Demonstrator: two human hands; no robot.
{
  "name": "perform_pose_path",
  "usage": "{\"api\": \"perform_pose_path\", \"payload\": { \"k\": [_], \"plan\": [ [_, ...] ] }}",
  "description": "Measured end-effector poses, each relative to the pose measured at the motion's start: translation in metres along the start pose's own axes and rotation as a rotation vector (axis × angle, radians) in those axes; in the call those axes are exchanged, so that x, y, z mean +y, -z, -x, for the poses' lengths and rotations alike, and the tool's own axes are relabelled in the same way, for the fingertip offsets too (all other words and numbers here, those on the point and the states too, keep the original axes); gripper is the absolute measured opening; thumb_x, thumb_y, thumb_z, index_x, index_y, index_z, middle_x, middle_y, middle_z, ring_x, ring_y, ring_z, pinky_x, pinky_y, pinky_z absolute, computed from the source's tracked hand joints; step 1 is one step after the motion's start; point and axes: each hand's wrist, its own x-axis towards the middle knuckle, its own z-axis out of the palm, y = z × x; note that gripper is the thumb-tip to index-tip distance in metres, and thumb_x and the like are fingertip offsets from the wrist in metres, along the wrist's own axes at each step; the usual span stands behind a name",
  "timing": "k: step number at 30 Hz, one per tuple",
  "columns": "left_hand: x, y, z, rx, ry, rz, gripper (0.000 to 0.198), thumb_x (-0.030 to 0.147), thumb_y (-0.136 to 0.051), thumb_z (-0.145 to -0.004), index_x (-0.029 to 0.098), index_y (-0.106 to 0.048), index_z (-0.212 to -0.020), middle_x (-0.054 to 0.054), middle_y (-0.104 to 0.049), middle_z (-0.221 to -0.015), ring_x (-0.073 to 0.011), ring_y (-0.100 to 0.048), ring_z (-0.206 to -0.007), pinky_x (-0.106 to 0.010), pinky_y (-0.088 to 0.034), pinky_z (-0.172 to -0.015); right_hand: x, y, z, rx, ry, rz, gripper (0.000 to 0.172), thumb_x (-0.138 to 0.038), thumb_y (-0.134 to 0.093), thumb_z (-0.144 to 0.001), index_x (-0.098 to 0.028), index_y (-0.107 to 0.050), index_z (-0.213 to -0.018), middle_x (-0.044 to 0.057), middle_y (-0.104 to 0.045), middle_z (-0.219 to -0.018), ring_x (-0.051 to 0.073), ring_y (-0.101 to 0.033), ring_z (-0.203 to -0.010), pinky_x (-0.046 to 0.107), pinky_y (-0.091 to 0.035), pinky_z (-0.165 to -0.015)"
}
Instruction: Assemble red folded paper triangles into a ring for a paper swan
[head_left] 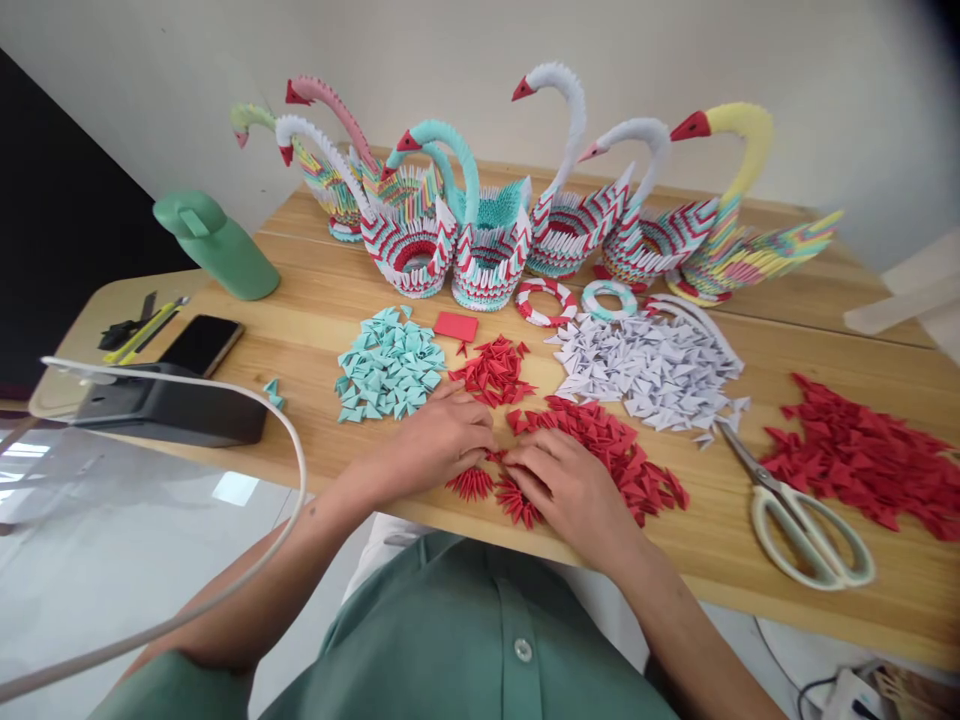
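Observation:
My left hand [442, 440] and my right hand [566, 485] meet at the table's near edge, fingers curled together over small red folded paper pieces [495, 490] joined in fan-like rows. Both hands pinch these red pieces where their fingertips touch. A larger heap of red paper triangles [622, 450] lies just right of my right hand. A smaller red heap [495, 370] sits beyond my left hand, with a teal heap [390, 365] to its left and a white heap [649, 365] to the right.
Several paper swans [487, 220] stand along the back of the wooden table [720, 540]. Scissors [795, 510] lie at right, beside another red heap [862, 455]. A green bottle [214, 245], phone [201, 345], black box [169, 405] and white cable [285, 430] occupy the left.

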Motion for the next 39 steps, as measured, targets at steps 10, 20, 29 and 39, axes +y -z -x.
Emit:
{"api": "perform_pose_path", "payload": {
  "k": [10, 20, 29, 39],
  "plan": [
    [-0.001, -0.008, -0.001, 0.071, 0.002, -0.014, 0.022, 0.010, -0.053, -0.093, 0.019, -0.072, -0.087, -0.002, -0.067, -0.086, -0.0185, -0.060, -0.087, -0.041, -0.041, -0.099, 0.000, 0.010, 0.001, -0.012, -0.023, -0.011, 0.010, -0.020, -0.056, -0.096, -0.021, -0.062, -0.104, 0.008, -0.069, -0.100, 0.024, -0.063, -0.093, 0.043, -0.053, -0.086],
    [-0.002, -0.013, -0.002, 0.093, 0.025, 0.005, 0.018, 0.011, -0.058, -0.090, 0.019, -0.074, -0.090, -0.002, -0.068, -0.086, -0.0192, -0.061, -0.087, -0.042, -0.040, -0.101, 0.000, 0.019, 0.003, -0.105, -0.056, 0.102, 0.018, -0.013, -0.054, -0.094, -0.021, -0.061, -0.108, 0.010, -0.065, -0.112, 0.026, -0.061, -0.103, 0.045, -0.053, -0.087],
    [-0.003, -0.015, -0.002, 0.144, 0.013, 0.023, 0.020, 0.012, -0.056, -0.092, 0.019, -0.074, -0.090, -0.002, -0.067, -0.083, -0.0181, -0.059, -0.084, -0.038, -0.042, -0.096, -0.003, 0.017, -0.002, -0.096, -0.113, 0.110, 0.016, -0.015, -0.054, -0.093, -0.022, -0.063, -0.104, 0.008, -0.068, -0.103, 0.025, -0.064, -0.095, 0.040, -0.054, -0.077],
    [0.007, -0.021, -0.005, 0.178, 0.088, -0.067, 0.019, 0.014, -0.055, -0.093, 0.018, -0.072, -0.088, -0.003, -0.066, -0.084, -0.0207, -0.058, -0.088, -0.041, -0.041, -0.097, -0.004, 0.005, -0.010, -0.028, -0.173, 0.094, 0.011, -0.016, -0.055, -0.094, -0.022, -0.058, -0.086, 0.005, -0.064, -0.088, 0.023, -0.063, -0.084, 0.034, -0.050, -0.070]
  ]
}}
